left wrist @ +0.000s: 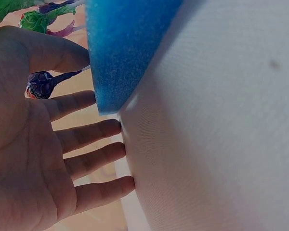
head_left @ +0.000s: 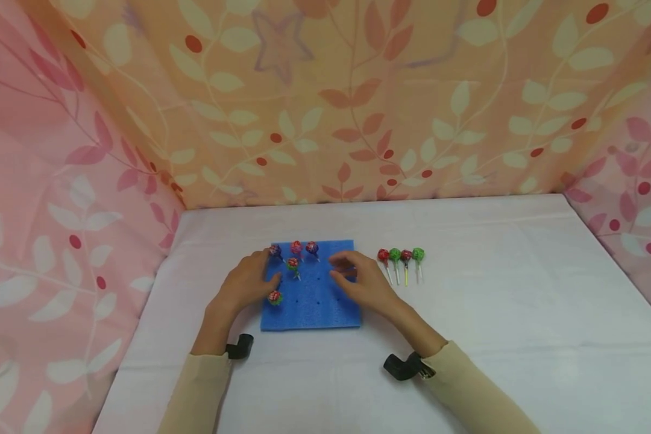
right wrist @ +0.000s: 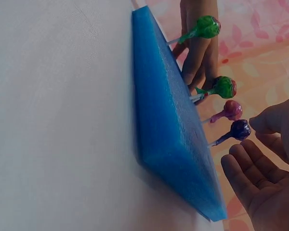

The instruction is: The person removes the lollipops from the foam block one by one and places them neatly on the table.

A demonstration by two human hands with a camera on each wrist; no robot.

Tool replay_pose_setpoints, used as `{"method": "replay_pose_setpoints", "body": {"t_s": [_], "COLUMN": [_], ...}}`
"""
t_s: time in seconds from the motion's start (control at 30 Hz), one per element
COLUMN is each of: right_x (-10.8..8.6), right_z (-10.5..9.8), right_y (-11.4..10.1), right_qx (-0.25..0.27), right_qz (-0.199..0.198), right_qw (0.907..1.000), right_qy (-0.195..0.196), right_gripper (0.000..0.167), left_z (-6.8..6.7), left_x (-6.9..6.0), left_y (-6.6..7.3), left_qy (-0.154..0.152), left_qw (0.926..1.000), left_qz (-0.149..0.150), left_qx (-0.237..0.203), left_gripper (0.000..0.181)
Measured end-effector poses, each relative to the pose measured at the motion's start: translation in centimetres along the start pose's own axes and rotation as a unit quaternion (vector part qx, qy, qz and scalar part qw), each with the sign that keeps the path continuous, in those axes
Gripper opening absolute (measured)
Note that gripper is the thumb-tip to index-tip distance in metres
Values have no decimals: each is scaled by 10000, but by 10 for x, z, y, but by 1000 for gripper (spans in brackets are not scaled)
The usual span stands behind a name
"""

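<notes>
A blue foam block (head_left: pixel 309 313) with small holes lies on the table. Wrapped lollipops stand in it: purple (head_left: pixel 275 251) at the back left, pink (head_left: pixel 296 247) and purple (head_left: pixel 312 248) along the back, green-and-red (head_left: pixel 293 263) behind the middle, another green-and-red (head_left: pixel 275 298) near the left edge. My left hand (head_left: pixel 248 278) rests at the block's left side; its thumb touches the top in the left wrist view, fingers fairly straight. Above the block's right part hovers my right hand (head_left: pixel 364 282), fingers loosely bent, holding nothing.
Right of the block, a row of loose lollipops lies on the white table (head_left: pixel 493 289): a red one (head_left: pixel 383 255), a green one (head_left: pixel 394 254), a dark red one (head_left: pixel 406 255), another green one (head_left: pixel 418 254). Patterned cloth (head_left: pixel 352 120) encloses the back and sides.
</notes>
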State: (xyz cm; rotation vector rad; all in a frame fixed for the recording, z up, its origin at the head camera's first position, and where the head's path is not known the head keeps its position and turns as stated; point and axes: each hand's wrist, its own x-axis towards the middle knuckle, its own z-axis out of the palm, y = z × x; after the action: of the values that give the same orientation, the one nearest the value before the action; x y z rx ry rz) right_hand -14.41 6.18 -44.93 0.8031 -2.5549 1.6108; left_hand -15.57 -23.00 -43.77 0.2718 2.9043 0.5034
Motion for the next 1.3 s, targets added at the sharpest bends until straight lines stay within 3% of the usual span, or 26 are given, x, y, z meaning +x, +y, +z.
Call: {"method": "replay_pose_setpoints", "body": {"t_s": [0.57, 1.03, 1.3], "right_x": [18, 30, 32], "right_z": [28, 44, 54], "right_y": [-5, -6, -3], "right_qx": [435, -85, 23], "right_qz": [-54, -174, -186], "right_qw": [9990, 9997, 9996], "right_qy": [-93, -137, -223], "right_gripper": [34, 39, 41], "left_z": [0, -1, -1], "left_x": [0, 3, 3], "left_y": [2, 3, 2], "left_qy": [69, 46, 27], "left_qw": [9999, 9999, 9999], "left_qz": [-34, 16, 27], "left_qx": [98, 118, 131], "left_gripper": [75, 75, 75]}}
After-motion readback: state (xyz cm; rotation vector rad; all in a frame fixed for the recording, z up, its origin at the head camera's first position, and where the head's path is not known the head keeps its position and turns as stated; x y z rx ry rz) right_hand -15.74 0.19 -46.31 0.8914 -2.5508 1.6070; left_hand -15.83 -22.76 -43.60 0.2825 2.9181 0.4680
